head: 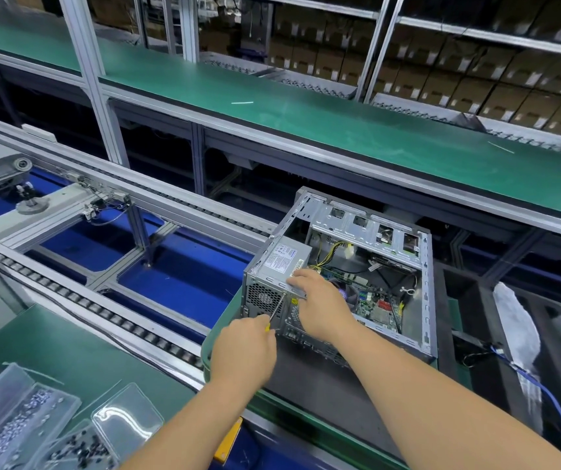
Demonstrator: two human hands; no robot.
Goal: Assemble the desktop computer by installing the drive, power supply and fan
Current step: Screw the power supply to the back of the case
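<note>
The case [421, 266] lies on its side on a dark mat on the green surface [225, 320], open face up, its rear panel turned toward the person. The power supply [284, 257] already sits in the near-left corner of the case, label up, with its yellow cables trailing over the board [372, 300]. The left hand [243, 349] is curled round the handle of a screwdriver [277, 308], of which only a sliver of yellow shows; the shaft slants up to the rear panel just beside the supply's fan grille [265, 296]. The right hand [316, 300] rests on the top edge of the case where the supply meets it, fingers bent over the rim and pressing down, holding nothing loose. This looks like the fixing of the supply by its rear screws. To do it well, I would keep the shaft square to the panel instead of letting it lean, press the supply flush against the panel so the holes line up, and start each screw gently before tightening. Whether a screw sits on the tip I cannot tell. Clear trays of screws [18, 425] lie at the near left, well apart from the case.
</note>
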